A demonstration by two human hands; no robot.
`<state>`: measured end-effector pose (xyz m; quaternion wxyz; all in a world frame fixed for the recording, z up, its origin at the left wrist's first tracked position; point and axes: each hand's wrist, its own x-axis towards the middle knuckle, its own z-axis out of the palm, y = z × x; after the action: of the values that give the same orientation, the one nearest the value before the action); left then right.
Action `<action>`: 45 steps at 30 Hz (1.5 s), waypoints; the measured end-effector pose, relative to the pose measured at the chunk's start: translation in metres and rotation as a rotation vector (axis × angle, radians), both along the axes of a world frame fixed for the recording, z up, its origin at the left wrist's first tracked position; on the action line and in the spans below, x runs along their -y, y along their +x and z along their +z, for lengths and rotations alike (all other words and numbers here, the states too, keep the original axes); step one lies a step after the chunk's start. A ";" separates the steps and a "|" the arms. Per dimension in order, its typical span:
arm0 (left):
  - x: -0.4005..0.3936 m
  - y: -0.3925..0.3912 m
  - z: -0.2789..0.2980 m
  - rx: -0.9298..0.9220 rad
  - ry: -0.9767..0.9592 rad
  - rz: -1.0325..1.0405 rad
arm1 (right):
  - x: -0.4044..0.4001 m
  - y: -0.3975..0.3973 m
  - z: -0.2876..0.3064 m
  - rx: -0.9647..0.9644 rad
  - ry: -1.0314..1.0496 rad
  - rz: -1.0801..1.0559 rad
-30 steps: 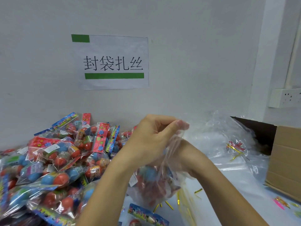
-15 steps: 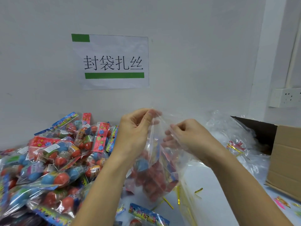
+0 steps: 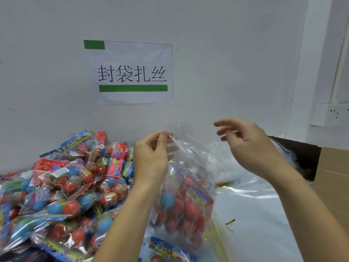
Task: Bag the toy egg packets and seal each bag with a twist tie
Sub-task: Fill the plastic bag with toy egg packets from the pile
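The left hand [image 3: 151, 157] pinches the top edge of the bag [image 3: 190, 178] of egg packets [image 3: 181, 210], hung above the table; the right hand [image 3: 243, 146] hovers loose, holding nothing. Best gather the mouth tight before tying

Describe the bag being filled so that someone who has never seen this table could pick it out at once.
Start at the wall sign and drop straight down to the two hands. The bag hangs there, pinched at its top edge by the left hand, while the right hand is off it. Unlike the pile of small packets on the left, it is one large clear bag holding several packets, lifted up.
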<state>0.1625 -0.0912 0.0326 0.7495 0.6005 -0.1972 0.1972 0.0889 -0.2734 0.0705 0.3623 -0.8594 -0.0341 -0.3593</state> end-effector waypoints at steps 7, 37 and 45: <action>-0.002 0.005 -0.004 -0.021 -0.021 0.031 | 0.033 -0.006 -0.024 -0.814 -0.195 0.124; -0.022 0.020 -0.005 -0.084 0.074 0.047 | 0.012 0.022 -0.029 -0.082 0.135 0.002; -0.017 0.015 -0.008 -0.102 0.172 0.024 | 0.014 0.024 -0.035 -0.171 0.175 -0.006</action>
<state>0.1777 -0.0743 0.0246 0.7018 0.6741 -0.1678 0.1578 0.1128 -0.2872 0.0352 0.4365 -0.8519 0.0312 -0.2876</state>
